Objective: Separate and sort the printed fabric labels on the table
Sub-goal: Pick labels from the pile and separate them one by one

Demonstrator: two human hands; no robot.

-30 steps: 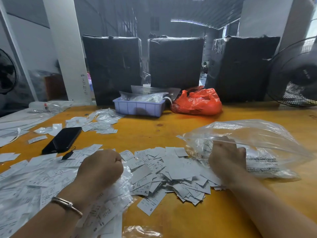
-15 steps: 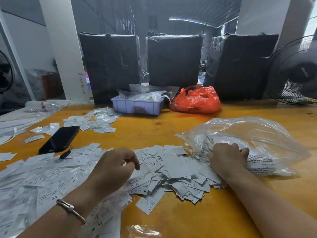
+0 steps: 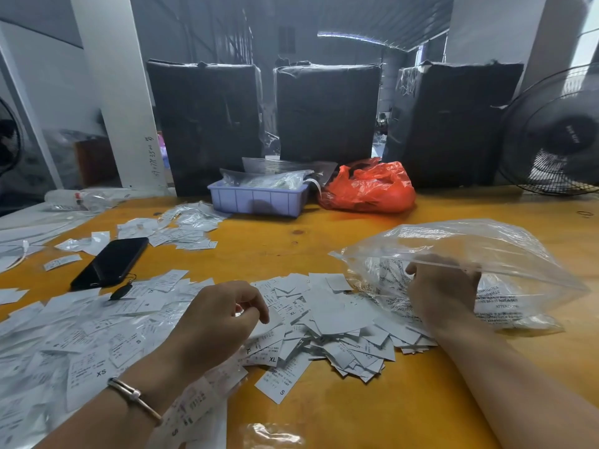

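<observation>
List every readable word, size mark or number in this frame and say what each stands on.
"XS": white fabric label, near left.
"XL": white label, beside left hand.
"S": long white label.
"ATTENTION", mirrored: clear plastic bag gripped by right hand.
White pillar handwriting, fine label print: unreadable.

A garment-trade warehouse or packing workshop. Three big black-wrapped bales (image 3: pixel 327 111) stand along the far edge of the yellow counter (image 3: pixel 324 247), with a dim corrugated-roofed hall behind. Loose printed size labels (image 3: pixel 340 319) litter the counter's lower left and centre; an industrial fan (image 3: pixel 557 134) stands at right.
</observation>
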